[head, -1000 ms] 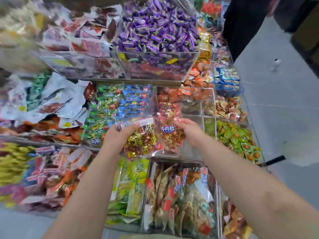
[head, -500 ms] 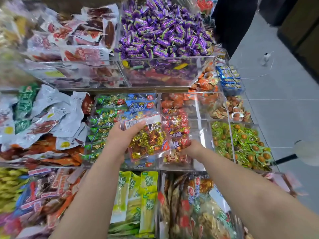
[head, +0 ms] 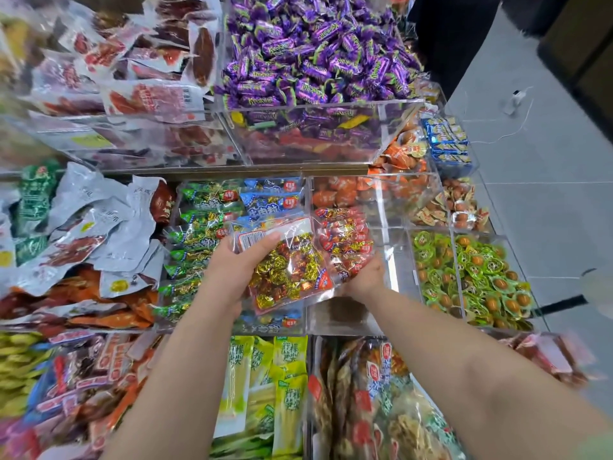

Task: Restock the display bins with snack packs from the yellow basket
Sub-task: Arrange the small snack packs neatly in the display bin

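My left hand [head: 232, 263] grips a clear snack pack [head: 285, 270] of gold and red wrapped pieces, held above the middle row of clear bins. My right hand [head: 363, 277] reaches down into a nearly bare clear bin [head: 394, 260] and holds a red-wrapped snack pack [head: 345, 239] that lies at the bin's left side. Part of that hand is hidden behind the pack held by my left hand. The yellow basket is out of view.
Purple candies [head: 315, 51] fill the upper bin. Green and blue packs [head: 205, 227] fill the bin to the left, green egg packs [head: 471, 280] the bins to the right. Yellow-green packs [head: 265, 393] and brown snack packs [head: 365, 400] lie in front. Grey floor [head: 547, 210] is at right.
My right hand has gone down with the red pack from mid-air into the nearly bare bin. My left hand has kept its gold pack and shifted slightly forward.
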`<action>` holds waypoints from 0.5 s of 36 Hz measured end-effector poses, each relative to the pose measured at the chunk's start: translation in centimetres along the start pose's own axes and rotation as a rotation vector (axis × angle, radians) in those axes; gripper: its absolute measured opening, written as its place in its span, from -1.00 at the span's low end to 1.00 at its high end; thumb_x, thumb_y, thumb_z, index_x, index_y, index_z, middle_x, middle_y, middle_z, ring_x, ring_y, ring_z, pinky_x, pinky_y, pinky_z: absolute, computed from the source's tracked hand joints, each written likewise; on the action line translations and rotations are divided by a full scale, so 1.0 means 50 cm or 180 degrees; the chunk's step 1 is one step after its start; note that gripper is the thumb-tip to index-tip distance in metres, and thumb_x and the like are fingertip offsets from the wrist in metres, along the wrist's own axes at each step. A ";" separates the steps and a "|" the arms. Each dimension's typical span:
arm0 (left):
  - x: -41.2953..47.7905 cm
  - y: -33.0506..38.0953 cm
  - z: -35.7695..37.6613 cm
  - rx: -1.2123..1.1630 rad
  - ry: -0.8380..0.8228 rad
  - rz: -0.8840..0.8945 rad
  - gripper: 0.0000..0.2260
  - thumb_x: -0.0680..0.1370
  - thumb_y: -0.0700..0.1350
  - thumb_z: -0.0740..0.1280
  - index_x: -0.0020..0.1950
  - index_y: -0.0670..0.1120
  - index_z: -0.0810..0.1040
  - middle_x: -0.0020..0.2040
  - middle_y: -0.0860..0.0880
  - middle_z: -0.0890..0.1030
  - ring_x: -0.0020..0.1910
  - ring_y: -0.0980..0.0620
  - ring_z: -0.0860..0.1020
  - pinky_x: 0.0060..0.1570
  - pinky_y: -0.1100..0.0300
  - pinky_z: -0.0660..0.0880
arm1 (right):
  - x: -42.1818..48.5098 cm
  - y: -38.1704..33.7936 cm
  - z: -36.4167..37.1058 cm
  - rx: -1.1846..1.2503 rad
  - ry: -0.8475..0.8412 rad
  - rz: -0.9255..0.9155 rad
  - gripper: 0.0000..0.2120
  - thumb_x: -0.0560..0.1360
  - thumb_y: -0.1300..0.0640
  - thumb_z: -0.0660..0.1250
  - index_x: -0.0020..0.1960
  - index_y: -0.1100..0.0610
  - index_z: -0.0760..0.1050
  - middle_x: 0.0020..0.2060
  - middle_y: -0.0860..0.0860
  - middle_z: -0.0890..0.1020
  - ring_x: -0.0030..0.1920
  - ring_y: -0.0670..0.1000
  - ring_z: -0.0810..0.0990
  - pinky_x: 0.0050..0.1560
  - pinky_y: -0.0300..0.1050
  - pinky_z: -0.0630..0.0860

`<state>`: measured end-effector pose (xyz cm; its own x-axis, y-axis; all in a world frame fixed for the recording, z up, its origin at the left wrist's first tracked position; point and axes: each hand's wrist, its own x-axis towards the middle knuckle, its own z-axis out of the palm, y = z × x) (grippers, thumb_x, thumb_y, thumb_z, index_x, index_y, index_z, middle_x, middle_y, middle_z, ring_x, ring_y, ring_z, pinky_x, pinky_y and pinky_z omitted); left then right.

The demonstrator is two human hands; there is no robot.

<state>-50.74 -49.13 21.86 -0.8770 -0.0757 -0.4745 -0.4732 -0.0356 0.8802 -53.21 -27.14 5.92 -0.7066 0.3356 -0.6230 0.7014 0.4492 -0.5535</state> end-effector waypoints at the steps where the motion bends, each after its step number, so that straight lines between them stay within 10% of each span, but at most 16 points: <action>1: 0.001 -0.001 0.001 -0.0029 -0.0011 0.0001 -0.30 -0.04 0.23 0.58 0.02 0.05 0.51 -0.11 -0.02 0.72 -0.14 -0.06 0.70 -0.16 -0.02 0.62 | 0.001 -0.004 0.007 0.0199 0.0046 -0.0045 0.19 0.09 0.09 0.63 0.50 0.14 -0.03 0.42 0.19 0.20 0.37 0.23 0.28 0.31 0.05 0.31; 5: 0.008 0.000 0.005 -0.0035 -0.0034 -0.0022 -0.31 -0.03 0.23 0.58 0.03 0.04 0.52 -0.10 -0.03 0.72 -0.15 -0.06 0.70 -0.19 -0.01 0.62 | -0.003 -0.013 0.023 0.1259 0.0251 -0.0054 0.10 -0.01 -0.13 0.45 0.44 0.04 0.08 0.34 0.11 0.35 0.32 0.18 0.37 0.36 0.10 0.33; 14: 0.013 -0.004 0.005 -0.0101 0.0007 -0.0033 -0.09 -0.19 0.30 0.62 0.09 0.03 0.53 -0.05 -0.06 0.72 -0.08 -0.11 0.69 -0.03 -0.17 0.60 | -0.009 0.025 -0.026 0.0164 -0.0226 -0.0116 0.42 0.08 0.11 0.67 0.50 0.00 -0.38 0.50 0.20 0.04 0.47 0.23 0.11 0.43 0.09 0.11; 18: 0.013 -0.003 0.003 -0.0103 -0.0034 -0.0101 -0.10 -0.13 0.27 0.63 0.14 0.01 0.51 0.00 -0.09 0.70 -0.05 -0.14 0.68 -0.02 -0.20 0.60 | -0.021 0.025 -0.017 0.0480 -0.0105 -0.0168 0.29 0.18 0.26 0.59 0.49 -0.10 -0.33 0.48 0.15 0.11 0.34 0.27 0.35 0.04 0.07 0.47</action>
<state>-51.25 -49.02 21.41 -0.8625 -0.0635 -0.5021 -0.4980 -0.0700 0.8644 -51.65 -26.24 6.34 -0.7410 0.2864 -0.6073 0.6713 0.3353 -0.6610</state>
